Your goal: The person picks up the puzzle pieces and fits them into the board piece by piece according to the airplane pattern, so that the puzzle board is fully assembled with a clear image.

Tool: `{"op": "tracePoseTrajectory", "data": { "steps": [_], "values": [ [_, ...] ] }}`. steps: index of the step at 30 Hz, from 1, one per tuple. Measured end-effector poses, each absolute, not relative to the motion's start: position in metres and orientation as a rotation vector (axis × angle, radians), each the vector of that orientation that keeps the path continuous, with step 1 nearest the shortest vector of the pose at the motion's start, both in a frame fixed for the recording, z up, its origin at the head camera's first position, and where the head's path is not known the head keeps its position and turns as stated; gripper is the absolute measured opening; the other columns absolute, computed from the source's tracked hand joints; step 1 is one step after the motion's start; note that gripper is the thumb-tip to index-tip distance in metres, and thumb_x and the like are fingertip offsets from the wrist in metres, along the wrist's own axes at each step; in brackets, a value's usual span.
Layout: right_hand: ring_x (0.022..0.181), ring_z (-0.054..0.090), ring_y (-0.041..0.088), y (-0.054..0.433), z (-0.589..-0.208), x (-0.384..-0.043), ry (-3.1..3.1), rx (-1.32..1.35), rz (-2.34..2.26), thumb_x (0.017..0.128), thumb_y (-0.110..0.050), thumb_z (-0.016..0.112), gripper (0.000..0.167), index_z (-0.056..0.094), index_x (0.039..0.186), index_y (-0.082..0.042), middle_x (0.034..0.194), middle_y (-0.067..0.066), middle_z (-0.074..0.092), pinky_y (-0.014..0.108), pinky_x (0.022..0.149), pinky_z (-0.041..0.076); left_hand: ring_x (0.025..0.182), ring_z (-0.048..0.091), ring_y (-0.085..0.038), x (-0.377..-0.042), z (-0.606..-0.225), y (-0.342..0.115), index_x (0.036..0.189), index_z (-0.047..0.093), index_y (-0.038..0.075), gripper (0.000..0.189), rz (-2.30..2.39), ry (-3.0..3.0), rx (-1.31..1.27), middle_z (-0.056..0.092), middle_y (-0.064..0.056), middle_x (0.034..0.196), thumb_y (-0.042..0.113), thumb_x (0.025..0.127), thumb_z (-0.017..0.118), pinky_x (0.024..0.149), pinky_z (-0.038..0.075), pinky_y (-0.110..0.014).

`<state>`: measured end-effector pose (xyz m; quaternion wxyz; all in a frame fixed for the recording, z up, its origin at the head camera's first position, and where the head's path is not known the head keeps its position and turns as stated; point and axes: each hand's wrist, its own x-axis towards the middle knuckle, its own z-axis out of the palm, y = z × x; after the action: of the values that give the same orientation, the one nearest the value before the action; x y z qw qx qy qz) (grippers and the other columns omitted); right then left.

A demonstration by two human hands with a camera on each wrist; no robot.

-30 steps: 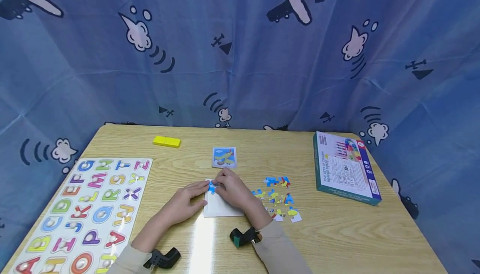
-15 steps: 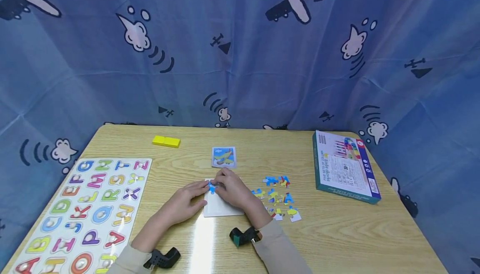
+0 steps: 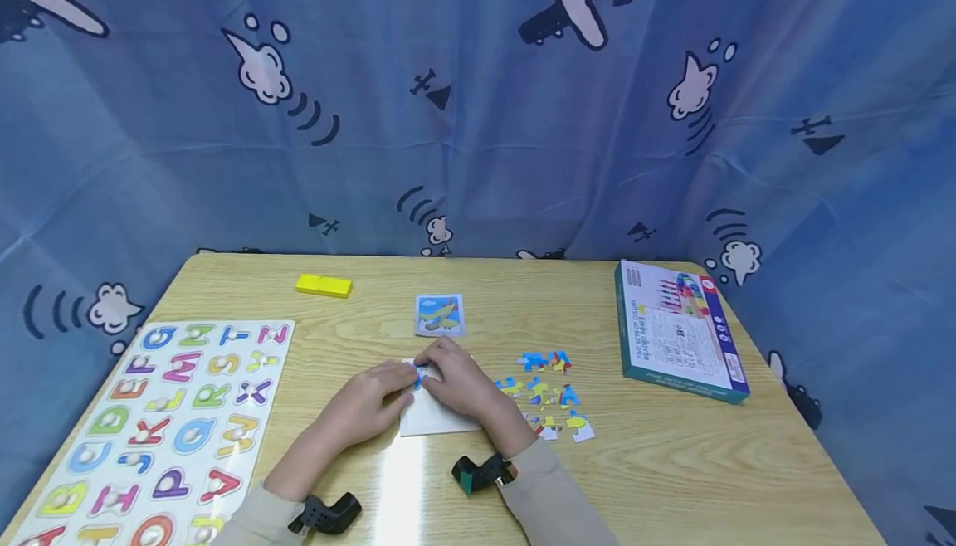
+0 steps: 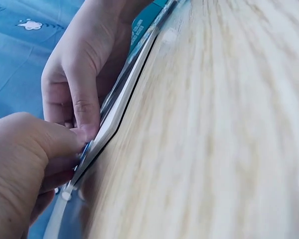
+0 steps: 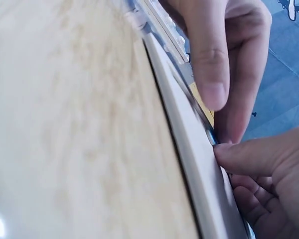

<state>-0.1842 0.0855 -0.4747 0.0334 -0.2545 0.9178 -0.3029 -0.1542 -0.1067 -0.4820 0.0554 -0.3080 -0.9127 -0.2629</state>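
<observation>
In the head view a white puzzle tray [image 3: 441, 417] lies at the middle of the table. A blue puzzle piece [image 3: 420, 376] is at its upper left corner, partly covered by fingers. My right hand [image 3: 459, 380] pinches the piece between thumb and bent fingers. Along the tray's left edge, my left hand [image 3: 363, 403] touches the corner with extended fingertips, its thumb a little apart. In the right wrist view, the right thumb [image 5: 234, 155] lies right at the tray's edge.
Loose puzzle pieces [image 3: 538, 392] are spread right of the tray. Behind it lies a picture card [image 3: 439, 315] with a yellow plane. A yellow block [image 3: 324, 285] stands farther back, a letter board [image 3: 212, 345] fills the left side, and a flat box [image 3: 680, 338] sits at the right.
The head view has shifted slightly. My right fingers have moved a little and now hide more of the blue puzzle piece; the left hand stays nearly still.
</observation>
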Motion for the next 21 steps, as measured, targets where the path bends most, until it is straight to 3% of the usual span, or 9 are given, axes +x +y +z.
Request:
{"op": "tracePoseTrajectory", "data": {
  "steps": [11,21],
  "values": [
    [0.100,0.055,0.016,0.088,-0.470,-0.187,2.778,-0.807,-0.964,0.087,-0.015,0.066,0.029,0.062,0.115,-0.007,0.109,0.005,0.057,0.031,0.090,0.049,0.124,0.055,-0.024,-0.158,-0.484,-0.108,0.125,0.063,0.010,0.045,-0.786,-2.787,-0.954,0.060,-0.006,0.130,0.035,0.089,0.066,0.104,0.045,-0.039],
    [0.116,0.057,0.024,0.131,-0.447,-0.186,2.756,-0.601,-1.055,0.089,-0.017,0.067,0.043,0.056,0.129,-0.006,0.124,0.008,0.060,0.042,0.099,0.048,0.133,0.045,-0.021,-0.153,-0.482,-0.111,0.137,0.053,0.015,0.073,-0.881,-2.949,-0.922,0.048,-0.002,0.144,0.052,0.077,0.072,0.109,0.040,-0.039]
  ]
}}
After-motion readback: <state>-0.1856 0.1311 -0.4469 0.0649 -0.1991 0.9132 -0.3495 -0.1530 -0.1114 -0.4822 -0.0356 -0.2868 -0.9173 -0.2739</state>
